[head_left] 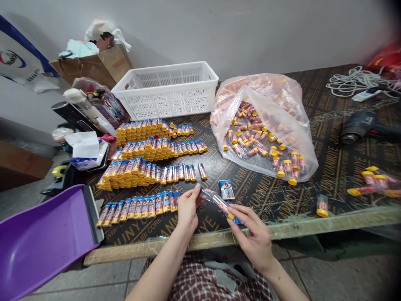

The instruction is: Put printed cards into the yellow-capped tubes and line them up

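Note:
My left hand pinches the far end of a clear plastic tube, where a bit of dark blue shows at the fingertips. My right hand has its fingers closed on the tube's yellow-capped end. The tube is tilted and has red printing on it. Just beyond the hands lies a small stack of blue printed labels. Part of another blue piece shows beside my right fingers. To the left, several rows of blue-wrapped tubes with yellow ends lie on the dark table, the back rows piled in layers.
An open plastic bag holds many unwrapped tubes. One loose tube is near the wooden edge. A white basket, heat gun, coiled cable, paper bag and purple dustpan surround the work area.

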A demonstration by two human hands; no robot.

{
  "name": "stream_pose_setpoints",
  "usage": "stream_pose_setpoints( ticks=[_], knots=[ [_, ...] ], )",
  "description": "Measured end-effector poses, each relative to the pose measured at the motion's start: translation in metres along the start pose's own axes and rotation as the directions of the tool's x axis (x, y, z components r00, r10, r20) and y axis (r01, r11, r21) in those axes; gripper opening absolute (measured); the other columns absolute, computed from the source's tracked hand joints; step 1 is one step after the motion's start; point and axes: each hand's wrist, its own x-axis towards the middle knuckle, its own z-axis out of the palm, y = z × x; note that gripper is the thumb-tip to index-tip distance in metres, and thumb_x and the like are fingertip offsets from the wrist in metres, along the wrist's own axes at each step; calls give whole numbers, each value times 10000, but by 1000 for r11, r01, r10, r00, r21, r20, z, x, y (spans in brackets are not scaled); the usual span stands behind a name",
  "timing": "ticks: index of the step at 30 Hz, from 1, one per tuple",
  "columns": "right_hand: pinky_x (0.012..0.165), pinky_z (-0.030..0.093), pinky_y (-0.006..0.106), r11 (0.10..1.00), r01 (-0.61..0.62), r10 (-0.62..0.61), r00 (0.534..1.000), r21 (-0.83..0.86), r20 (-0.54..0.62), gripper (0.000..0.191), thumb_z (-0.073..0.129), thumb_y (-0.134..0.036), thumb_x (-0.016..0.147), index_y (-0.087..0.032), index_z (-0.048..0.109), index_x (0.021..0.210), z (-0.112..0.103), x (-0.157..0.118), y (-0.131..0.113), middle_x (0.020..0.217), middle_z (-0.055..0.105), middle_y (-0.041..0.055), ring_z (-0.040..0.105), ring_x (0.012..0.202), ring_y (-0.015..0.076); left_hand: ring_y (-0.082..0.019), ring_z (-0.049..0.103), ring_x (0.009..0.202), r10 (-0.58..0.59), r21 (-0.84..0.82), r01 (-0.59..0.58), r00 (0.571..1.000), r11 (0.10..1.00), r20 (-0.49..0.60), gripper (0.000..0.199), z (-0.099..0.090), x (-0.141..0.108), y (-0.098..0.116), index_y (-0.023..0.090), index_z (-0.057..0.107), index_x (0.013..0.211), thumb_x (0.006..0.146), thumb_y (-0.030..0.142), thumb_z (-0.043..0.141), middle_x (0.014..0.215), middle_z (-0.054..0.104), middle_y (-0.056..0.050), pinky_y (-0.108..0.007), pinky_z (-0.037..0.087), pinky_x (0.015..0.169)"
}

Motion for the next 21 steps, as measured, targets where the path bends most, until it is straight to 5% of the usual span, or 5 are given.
stream_pose_setpoints(
  ticks=[4,9,16,21],
  knots=[
    [887,514,338,998,-8,2,996,55,92,373,502,-102,876,-279,617,1184,4,1,2,1128,626,69,615,1029,197,-91,567,586,30,6,-31,991,1000,127,407,2,-8,-1,124,644,728,556,458,801,680,637,-3,-204,473,554],
    [899,504,353,999,-9,4,994,41,112,466,515,-101,849,-310,535,1265,9,4,11,1116,560,70,581,1039,198,-120,620,620,-92,48,81,942,996,323,553,0,-22,4,149,610,1013,541,317,846,696,672,-10,-232,496,617],
    [1071,339,523,989,68,-108,940,133,323,851,524,-81,643,-245,254,1433,4,16,12,1453,304,107,317,1339,314,-97,601,590,-320,296,192,816,936,482,382,-9,-34,4,95,678,826,551,303,845,692,674,-30,-199,467,581],
    [1091,344,466,975,87,-161,911,205,380,859,492,-64,606,-237,275,1419,5,17,10,1371,437,86,428,1268,267,-81,591,581,-349,310,215,801,926,486,381,-9,-38,2,107,684,825,533,283,854,701,670,-16,-181,442,560]
  ],
)
